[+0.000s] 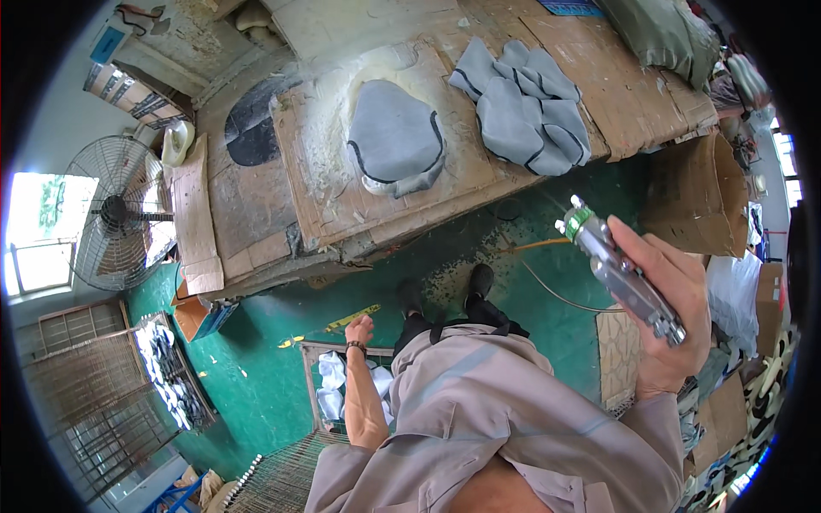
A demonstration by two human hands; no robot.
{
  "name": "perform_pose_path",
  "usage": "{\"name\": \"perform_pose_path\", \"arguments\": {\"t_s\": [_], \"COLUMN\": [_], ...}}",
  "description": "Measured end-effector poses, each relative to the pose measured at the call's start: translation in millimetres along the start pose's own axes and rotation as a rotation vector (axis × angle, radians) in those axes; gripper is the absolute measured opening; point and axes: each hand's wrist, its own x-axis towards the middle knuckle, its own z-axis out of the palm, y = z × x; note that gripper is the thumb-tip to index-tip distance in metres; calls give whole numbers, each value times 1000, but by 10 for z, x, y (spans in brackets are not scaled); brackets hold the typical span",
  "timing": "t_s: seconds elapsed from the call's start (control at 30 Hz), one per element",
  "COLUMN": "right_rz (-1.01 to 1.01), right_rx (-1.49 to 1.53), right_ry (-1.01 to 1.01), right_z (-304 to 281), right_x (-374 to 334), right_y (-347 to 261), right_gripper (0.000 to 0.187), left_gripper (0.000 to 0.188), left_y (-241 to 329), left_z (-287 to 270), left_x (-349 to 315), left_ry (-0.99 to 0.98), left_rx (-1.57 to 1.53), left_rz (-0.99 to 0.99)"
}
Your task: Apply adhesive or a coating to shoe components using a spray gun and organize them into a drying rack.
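Observation:
A metal spray gun (pixel 617 278) with a green ring near its nozzle is gripped in my right hand (pixel 676 299), raised at the right, beyond the table's front edge. The nozzle points up and left. My left hand (pixel 360 328) hangs low beside my body, fingers curled in, with nothing showing in it. On the cardboard-covered table (pixel 256 205) lies a grey fabric piece with dark edging (pixel 393 128), rounded and stacked over similar cloth. Pale dried residue surrounds it. To its right is a loose heap of grey fabric pieces (pixel 526 111) with the same dark trim.
A thin hose (pixel 547 286) runs across the green floor (pixel 256 368) near my feet. A caged fan (pixel 113 209) stands at the left. On the right is a large open cardboard box (pixel 697 192). Wire racks (pixel 282 479) and a frame of white pieces (pixel 332 372) stand low on my left.

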Motion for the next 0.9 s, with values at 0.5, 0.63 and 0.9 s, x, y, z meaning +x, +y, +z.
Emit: {"name": "perform_pose_path", "arguments": {"t_s": [0.5, 0.63, 0.9], "right_rz": [-416, -290, -308], "right_rx": [-123, -225, -214], "right_ry": [-163, -133, 79], "right_z": [-91, -119, -212], "right_x": [-83, -113, -175], "right_y": [-65, -1, 152], "right_gripper": [65, 61, 59], "left_gripper": [30, 31, 27], "left_y": [-272, 113, 1535], "left_z": [324, 505, 839], "left_x": [-39, -100, -369], "left_ry": [-58, -63, -42], "left_rx": [34, 61, -153], "left_rz": [-23, 171, 772]}}
